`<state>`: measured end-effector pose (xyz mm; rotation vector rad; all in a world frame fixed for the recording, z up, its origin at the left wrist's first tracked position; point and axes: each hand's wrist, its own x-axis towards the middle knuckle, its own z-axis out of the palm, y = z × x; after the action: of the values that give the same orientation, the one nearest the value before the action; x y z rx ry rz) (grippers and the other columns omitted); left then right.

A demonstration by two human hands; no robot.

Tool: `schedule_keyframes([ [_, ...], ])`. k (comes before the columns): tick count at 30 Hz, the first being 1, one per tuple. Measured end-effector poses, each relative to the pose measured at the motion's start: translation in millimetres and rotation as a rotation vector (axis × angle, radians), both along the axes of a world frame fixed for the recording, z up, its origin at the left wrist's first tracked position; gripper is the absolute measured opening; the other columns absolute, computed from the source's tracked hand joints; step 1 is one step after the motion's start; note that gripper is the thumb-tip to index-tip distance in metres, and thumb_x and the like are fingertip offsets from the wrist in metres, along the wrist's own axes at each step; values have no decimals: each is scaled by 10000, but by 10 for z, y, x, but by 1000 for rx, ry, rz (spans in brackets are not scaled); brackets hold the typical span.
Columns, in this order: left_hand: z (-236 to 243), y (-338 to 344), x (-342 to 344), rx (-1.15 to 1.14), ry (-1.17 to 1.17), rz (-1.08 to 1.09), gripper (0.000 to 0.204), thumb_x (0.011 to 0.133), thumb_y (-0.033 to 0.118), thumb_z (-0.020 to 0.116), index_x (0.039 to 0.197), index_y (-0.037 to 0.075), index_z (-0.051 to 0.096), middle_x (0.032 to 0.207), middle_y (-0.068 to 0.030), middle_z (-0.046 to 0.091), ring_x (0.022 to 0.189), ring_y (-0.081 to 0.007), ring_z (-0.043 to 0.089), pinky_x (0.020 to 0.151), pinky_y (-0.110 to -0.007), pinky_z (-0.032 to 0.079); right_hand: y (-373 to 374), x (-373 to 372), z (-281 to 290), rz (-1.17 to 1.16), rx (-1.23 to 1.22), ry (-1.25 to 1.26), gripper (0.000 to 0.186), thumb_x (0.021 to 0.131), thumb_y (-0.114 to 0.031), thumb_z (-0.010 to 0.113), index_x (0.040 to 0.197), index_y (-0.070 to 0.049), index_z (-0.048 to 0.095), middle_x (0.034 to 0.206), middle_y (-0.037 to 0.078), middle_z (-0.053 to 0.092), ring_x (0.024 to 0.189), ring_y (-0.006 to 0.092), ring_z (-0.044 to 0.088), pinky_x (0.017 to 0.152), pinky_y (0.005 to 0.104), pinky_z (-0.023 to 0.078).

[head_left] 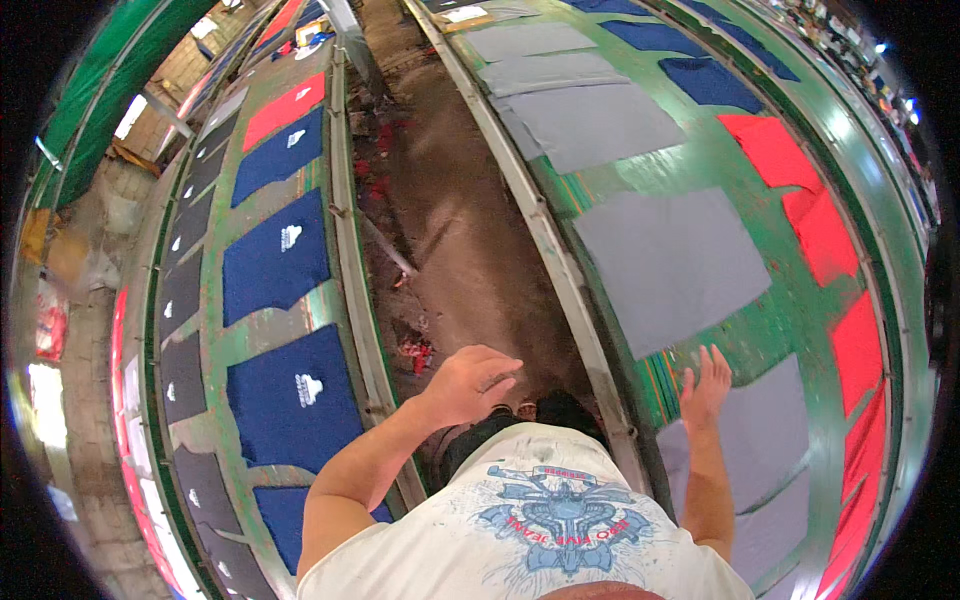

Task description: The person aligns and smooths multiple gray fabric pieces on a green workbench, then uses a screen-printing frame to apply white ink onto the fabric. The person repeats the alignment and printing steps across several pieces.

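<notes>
My left hand point(470, 386) hangs over the aisle with its fingers loosely bent and a gap between them; nothing shows in it. My right hand point(706, 388) is above the green table on the right, fingers spread, with nothing in it. Just below it lies a grey fabric panel point(770, 425), partly hidden by my forearm. Beyond that hand another grey fabric panel point(672, 265) lies flat on the table. I cannot tell whether the right fingertips touch the table surface.
A long green table point(690, 165) runs along my right, with red fabric pieces point(862, 350) on its far side and navy pieces point(710, 84) farther up. Across the aisle point(470, 230), another table holds navy panels point(275, 255) with white prints. Metal rails point(560, 255) edge both tables.
</notes>
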<state>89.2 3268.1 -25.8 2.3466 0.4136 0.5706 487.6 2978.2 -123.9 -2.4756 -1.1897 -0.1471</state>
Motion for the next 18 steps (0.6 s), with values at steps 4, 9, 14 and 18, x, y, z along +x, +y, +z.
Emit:
schedule_keyframes([
  [4, 48, 613, 204, 1, 55, -70, 273, 972, 168, 792, 1228, 74, 785, 1160, -133, 796, 1087, -363, 742, 956, -482, 590, 111, 13, -436, -104, -136, -84, 577, 1005, -157, 730, 1550, -53, 571, 1668, 184, 508, 1554, 425, 445, 1277, 578, 346],
  [9, 182, 1624, 907, 76, -17, -211, 300, 951, 145, 807, 1241, 78, 770, 1150, -124, 790, 1056, -355, 740, 947, -483, 588, 4, 27, -467, -129, -220, -63, 567, 1020, -167, 696, 1560, -61, 562, 1700, 161, 479, 1568, 419, 430, 1288, 581, 332],
  [14, 236, 2672, 1850, 71, -101, -412, 305, 973, 153, 812, 1266, 85, 763, 1194, -125, 774, 1100, -369, 729, 931, -493, 587, 70, 2, -414, -154, -316, -69, 563, 1021, -111, 638, 1575, -68, 553, 1714, 150, 461, 1593, 415, 397, 1294, 583, 323],
  [18, 165, 3304, 2323, 32, -89, -560, 298, 927, 124, 827, 1217, 78, 776, 1117, -121, 783, 1039, -356, 737, 928, -478, 591, 146, -42, -353, -216, -413, -70, 531, 1030, -81, 604, 1559, -63, 568, 1684, 162, 493, 1575, 412, 422, 1290, 579, 325],
])
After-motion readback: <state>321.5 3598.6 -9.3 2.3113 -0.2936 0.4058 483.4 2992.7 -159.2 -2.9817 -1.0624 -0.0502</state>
